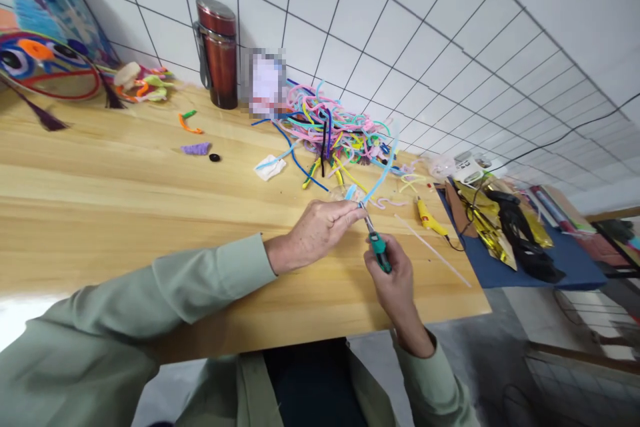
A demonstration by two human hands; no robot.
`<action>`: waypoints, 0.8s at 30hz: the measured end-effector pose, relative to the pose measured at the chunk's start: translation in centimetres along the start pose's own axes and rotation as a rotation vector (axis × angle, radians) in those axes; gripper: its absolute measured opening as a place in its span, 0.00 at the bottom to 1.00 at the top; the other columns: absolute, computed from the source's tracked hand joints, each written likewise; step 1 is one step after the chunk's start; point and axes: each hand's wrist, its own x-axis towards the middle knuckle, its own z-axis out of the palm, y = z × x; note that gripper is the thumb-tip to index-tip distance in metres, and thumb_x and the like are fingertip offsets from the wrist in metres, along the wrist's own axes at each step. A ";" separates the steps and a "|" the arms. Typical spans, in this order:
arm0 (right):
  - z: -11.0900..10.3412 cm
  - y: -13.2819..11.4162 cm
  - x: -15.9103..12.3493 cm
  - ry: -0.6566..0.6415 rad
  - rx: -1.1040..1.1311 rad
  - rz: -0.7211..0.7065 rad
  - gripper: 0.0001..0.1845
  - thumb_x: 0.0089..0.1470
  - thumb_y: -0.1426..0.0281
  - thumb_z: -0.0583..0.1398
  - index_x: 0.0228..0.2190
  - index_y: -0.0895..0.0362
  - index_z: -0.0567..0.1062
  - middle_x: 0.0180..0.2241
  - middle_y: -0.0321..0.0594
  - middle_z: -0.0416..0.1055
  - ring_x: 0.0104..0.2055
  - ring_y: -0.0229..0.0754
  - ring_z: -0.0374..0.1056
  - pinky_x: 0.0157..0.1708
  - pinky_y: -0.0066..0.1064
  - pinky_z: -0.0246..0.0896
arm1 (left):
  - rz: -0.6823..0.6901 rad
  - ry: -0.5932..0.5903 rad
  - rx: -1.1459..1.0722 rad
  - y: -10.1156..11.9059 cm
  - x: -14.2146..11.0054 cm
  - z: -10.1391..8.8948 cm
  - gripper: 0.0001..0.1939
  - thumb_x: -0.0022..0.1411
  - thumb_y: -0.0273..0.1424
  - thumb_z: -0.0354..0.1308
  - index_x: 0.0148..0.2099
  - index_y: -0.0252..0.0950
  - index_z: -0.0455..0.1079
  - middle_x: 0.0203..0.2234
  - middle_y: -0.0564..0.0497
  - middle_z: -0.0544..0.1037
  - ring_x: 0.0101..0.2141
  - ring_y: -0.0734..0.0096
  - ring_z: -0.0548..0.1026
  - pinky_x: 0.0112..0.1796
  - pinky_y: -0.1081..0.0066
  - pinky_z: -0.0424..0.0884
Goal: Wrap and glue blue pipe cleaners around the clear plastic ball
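Near the middle of the table, my left hand (pixel 327 230) pinches a light blue pipe cleaner (pixel 385 177). One long end of it curves up and to the right. My right hand (pixel 395 277) is wrapped around the green and black handles of a pair of pliers (pixel 379 250). Their metal jaws reach the pipe cleaner right at my left fingertips. How the jaws meet it is too small to make out. Just beyond my hands lies a heap of pipe cleaners (pixel 325 120) in many colours.
A red-brown thermos (pixel 223 57) stands by the tiled wall. A yellow glue gun (pixel 429 217) with a cord lies at right, beside a pale thin stick (pixel 435 250). At left are a purple coil (pixel 195 149), a black ring (pixel 215 157) and a decorated round piece (pixel 50 67).
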 end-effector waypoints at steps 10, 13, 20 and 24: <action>-2.5 -1.0 3.7 0.211 -0.175 -0.119 0.08 0.56 0.64 0.62 0.38 0.52 0.76 0.25 0.30 0.65 0.27 0.41 0.59 0.31 0.34 0.56 | -0.033 -0.027 0.066 -0.8 -0.9 0.4 0.19 0.80 0.38 0.52 0.37 0.36 0.76 0.29 0.51 0.79 0.31 0.71 0.75 0.36 0.72 0.71; -3.7 -0.5 2.5 0.111 -0.148 -0.077 0.08 0.56 0.63 0.63 0.38 0.52 0.76 0.26 0.30 0.65 0.27 0.40 0.58 0.30 0.33 0.55 | -0.074 0.004 -0.008 0.2 0.1 -0.4 0.16 0.79 0.36 0.53 0.39 0.36 0.76 0.32 0.52 0.80 0.34 0.70 0.76 0.39 0.72 0.71; -3.8 1.0 0.6 -0.206 0.052 0.001 0.10 0.58 0.64 0.66 0.42 0.51 0.78 0.33 0.35 0.74 0.34 0.42 0.68 0.37 0.35 0.65 | -0.154 -0.040 -0.108 0.7 -0.4 -0.5 0.18 0.78 0.36 0.50 0.46 0.35 0.80 0.33 0.51 0.79 0.34 0.69 0.74 0.39 0.70 0.70; -3.9 0.5 0.1 -0.400 0.301 0.111 0.20 0.60 0.59 0.67 0.52 0.51 0.78 0.46 0.44 0.81 0.46 0.50 0.78 0.51 0.44 0.72 | -0.191 -0.043 -0.103 0.4 -0.5 -0.2 0.17 0.77 0.37 0.52 0.45 0.35 0.80 0.33 0.51 0.80 0.34 0.69 0.74 0.39 0.70 0.70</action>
